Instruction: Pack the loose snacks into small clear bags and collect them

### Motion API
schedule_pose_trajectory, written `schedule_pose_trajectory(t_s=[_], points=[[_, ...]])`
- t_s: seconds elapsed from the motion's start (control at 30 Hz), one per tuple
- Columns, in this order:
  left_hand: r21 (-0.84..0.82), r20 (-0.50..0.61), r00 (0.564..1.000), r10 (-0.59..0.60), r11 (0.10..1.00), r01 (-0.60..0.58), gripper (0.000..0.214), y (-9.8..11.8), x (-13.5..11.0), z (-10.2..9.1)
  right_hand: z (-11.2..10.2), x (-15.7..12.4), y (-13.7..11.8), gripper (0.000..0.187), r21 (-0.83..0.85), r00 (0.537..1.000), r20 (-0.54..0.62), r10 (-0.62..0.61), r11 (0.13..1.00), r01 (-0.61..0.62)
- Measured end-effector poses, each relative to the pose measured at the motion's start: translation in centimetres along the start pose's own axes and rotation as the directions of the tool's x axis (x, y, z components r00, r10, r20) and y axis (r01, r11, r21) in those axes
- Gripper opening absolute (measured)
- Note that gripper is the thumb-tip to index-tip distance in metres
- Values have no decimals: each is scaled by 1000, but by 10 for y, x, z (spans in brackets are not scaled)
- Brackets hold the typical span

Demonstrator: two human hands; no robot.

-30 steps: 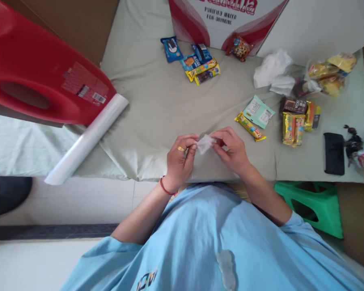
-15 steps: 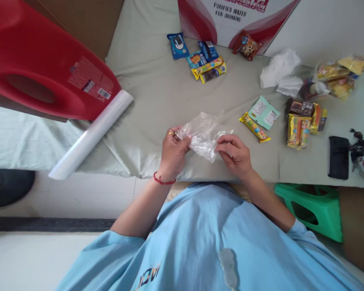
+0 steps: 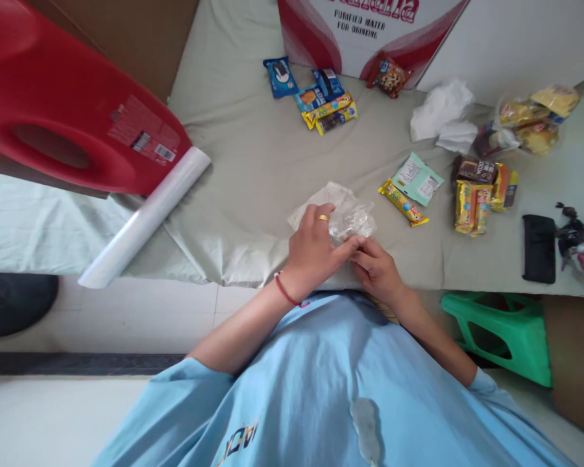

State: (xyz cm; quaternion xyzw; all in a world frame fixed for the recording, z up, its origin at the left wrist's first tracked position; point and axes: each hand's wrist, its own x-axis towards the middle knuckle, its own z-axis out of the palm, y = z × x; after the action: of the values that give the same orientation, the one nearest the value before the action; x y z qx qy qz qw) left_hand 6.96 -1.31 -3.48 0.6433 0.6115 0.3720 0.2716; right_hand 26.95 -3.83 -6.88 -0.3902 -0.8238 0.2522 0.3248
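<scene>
A crumpled clear plastic bag lies on the grey-green cloth near the table's front edge. My left hand, with a gold ring and a red wrist cord, rests on the bag, its fingers pinched on the bag's near edge. My right hand meets it from the right, fingers closed on the same edge. The two hands touch each other. A yellow snack bar lies just right of the bag.
A big red jug and a white film roll lie at left. Snack packets sit at the back by a white-and-red carton. More snacks, tissue, a black wallet, a green stool at right.
The small folded plastic was shaken out into a loose bag, then lowered onto the cloth. My hands have come together at its near edge.
</scene>
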Motion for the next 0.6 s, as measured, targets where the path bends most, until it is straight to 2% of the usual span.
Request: schedule_pose_trajectory(t_s=[0.07,0.13,0.2,0.27,0.33,0.4,0.47,0.53,0.6], points=[[20,39,999,-7,1000,7,27,-2,4,11,0,2,-2,34,-4,1000,-13,-24,1000,24],[-58,55,997,-50,997,53,6,-8,9,14,-3,1,-2,33,14,999,-32,-23,1000,23],[-231,63,989,-133,962,144,12,-16,13,11,-6,-3,-2,32,27,999,-51,1,1000,1],[-436,70,967,-247,864,252,14,-21,15,6,-9,-7,-3,32,27,998,-52,33,999,-31],[-622,90,929,-358,708,333,18,-23,15,2,-11,-11,-5,32,42,997,-40,69,997,-67],[-760,126,900,-418,543,358,24,-23,15,-3,-13,-12,-9,30,80,992,-25,124,989,-122],[-839,164,895,-416,418,348,30,-21,15,-9,-15,-12,-12,28,122,981,-12,192,974,-189],[-872,181,900,-396,358,333,32,-18,15,-17,-19,-9,-15,26,151,965,-22,260,955,-254],[-882,194,903,-383,335,332,28,-15,14,-25,-23,-5,-14,30,174,942,-62,331,933,-317]])
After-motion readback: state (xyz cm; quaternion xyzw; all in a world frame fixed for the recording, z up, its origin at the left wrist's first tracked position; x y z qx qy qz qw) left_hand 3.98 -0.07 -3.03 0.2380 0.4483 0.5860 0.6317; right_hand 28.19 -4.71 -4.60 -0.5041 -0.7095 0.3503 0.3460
